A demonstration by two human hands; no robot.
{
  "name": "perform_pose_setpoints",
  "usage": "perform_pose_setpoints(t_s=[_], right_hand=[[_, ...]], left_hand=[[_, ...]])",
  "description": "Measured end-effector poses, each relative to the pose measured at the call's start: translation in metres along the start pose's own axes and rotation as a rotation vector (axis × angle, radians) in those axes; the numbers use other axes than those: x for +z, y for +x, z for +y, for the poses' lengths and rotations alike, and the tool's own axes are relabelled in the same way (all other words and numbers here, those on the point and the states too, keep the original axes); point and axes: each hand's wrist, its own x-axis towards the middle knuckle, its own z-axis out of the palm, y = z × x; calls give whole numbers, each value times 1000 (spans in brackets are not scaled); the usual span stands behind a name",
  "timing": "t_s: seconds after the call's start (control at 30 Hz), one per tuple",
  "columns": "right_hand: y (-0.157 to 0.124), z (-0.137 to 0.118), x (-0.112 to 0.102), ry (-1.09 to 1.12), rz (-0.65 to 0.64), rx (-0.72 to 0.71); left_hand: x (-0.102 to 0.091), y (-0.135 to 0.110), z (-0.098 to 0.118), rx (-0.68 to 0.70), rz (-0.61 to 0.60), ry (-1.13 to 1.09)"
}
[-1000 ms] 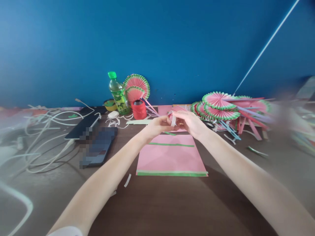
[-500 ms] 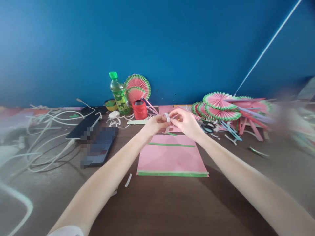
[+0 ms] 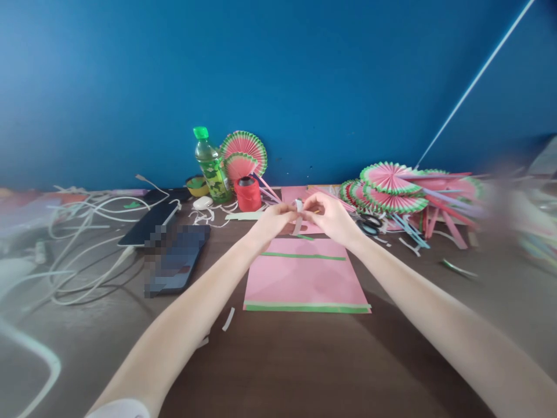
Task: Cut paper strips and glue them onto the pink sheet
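Note:
A short white strip (image 3: 298, 225), perhaps paper or tape, is pinched between both hands above the far end of the pink paper. My left hand (image 3: 278, 218) grips it from the left with closed fingertips. From the right, my right hand (image 3: 325, 213) pinches the same strip, its fingers bent. Below the hands lies a sheet of pink paper (image 3: 304, 281) with a green band across its upper part and another along its near edge. A small green strip (image 3: 304, 237) rests just past its far edge.
Folded pink-and-green paper fans (image 3: 389, 177) are piled at the back right, near black scissors (image 3: 369, 224). Behind my left hand stand a red roll (image 3: 248, 194) and a green bottle (image 3: 212, 171). A phone (image 3: 180, 258) and looped white cables (image 3: 87, 232) occupy the left.
The white strip between my fingertips has turned, from curled to hanging straighter downward. Both hands stay almost in place, with fingers shifted slightly.

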Motion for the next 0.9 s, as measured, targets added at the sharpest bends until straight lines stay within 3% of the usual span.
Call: perform_pose_setpoints(t_s=[0.17,0.27,0.43,0.9], right_hand=[[-2,-3,1,-153,91,-157],[-6,-10,1,-203,73,-210],[-9,-16,0,-216,17,-146],[-4,-7,-3,29,-12,-33]], left_hand=[[2,-3,2,-19,14,-4],[1,-1,-1,3,43,4],[-2,1,-4,2,33,-21],[-1,0,-5,3,-89,8]])
